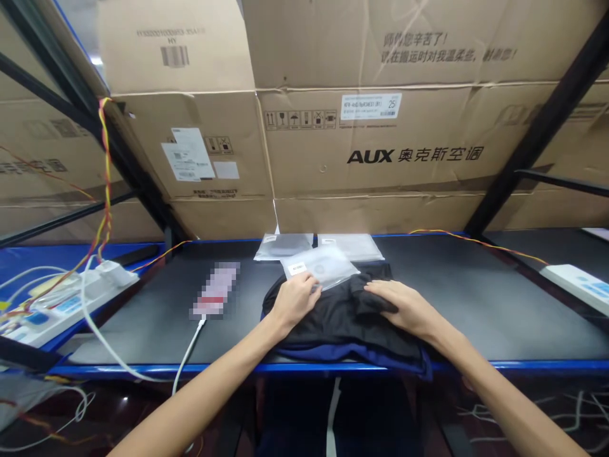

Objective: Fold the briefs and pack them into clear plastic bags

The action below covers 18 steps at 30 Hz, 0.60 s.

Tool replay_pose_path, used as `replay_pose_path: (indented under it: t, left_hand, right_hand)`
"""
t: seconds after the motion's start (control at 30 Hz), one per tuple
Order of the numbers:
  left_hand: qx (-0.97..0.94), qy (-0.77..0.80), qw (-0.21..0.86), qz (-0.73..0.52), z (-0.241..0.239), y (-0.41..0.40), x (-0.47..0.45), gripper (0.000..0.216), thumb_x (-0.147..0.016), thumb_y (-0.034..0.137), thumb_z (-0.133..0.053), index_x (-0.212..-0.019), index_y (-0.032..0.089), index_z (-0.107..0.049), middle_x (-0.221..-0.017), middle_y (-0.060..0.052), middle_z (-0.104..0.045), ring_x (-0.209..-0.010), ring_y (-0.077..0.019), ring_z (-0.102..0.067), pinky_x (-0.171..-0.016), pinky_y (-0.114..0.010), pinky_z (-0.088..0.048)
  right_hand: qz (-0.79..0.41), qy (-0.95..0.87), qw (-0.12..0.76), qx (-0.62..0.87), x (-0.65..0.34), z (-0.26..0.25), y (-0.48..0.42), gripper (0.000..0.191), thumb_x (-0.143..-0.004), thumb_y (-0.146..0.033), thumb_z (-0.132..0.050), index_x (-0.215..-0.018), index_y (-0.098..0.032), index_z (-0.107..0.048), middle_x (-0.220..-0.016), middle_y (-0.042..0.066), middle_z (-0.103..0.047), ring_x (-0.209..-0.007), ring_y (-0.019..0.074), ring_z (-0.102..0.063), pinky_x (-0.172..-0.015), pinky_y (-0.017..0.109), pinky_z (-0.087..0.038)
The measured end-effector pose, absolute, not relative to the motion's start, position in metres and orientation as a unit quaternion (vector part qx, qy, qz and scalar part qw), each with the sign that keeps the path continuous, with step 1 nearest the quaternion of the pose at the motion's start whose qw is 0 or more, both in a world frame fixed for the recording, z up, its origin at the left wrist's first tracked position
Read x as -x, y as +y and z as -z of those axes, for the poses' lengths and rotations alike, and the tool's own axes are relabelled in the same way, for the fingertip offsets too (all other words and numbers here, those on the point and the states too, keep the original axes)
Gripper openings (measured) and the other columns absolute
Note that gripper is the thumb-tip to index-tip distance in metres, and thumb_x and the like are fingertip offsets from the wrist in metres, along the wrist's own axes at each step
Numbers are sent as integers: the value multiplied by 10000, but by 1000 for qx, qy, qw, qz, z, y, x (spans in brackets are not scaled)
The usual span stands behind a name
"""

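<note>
A folded black garment lies at the front middle of the table, with dark blue cloth showing beneath its near edge. On its far side rests a clear flat plastic bag with a small white label. My left hand is closed at the bag's near edge, fingers curled and fingertips partly hidden. My right hand grips a bunched fold of the black garment, its fingers over the top. Two more flat plastic bags, one at the left and one at the right, lie behind.
Large cardboard sheets stand behind the black tabletop. White power strips lie at the left and right. A blurred-out flat object sits on the left with a white cable. Black frame posts slant at both sides.
</note>
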<state>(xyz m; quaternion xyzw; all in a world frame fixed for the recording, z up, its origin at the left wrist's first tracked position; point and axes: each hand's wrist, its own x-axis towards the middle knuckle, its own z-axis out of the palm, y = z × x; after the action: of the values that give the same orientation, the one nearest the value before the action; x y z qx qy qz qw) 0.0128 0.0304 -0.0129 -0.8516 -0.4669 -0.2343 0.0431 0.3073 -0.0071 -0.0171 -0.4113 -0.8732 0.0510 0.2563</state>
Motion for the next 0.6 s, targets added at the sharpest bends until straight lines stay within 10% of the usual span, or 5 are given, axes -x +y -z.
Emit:
replay_pose_path:
  t: [0.37,0.6]
  left_hand:
    - [875,-415,20,250,15,26,-19,249,-918,241,-570,-1153,174,-618,-1098,-96,-639,-985,-232,-643,-864,-345,-562]
    - [885,-393,-19,251,15,27,-16,443,-812,60,-525,-1221,216,-593,-1161,-73,-635,-1059,-220,-634,-911,-324,-550]
  right_hand:
    - [-23,-858,343,382,-267,10,-19,570,-809,-129,-542,-1363,-268,-543,-1340,81,-613,-1228,263,-575,-1033,459,-475]
    - [-111,-923,184,319,-261,1,-2,731,-703,-222,-672,-1409,-306,-505,-1436,61,-532,-1370,332,-401,-1128,592,-278]
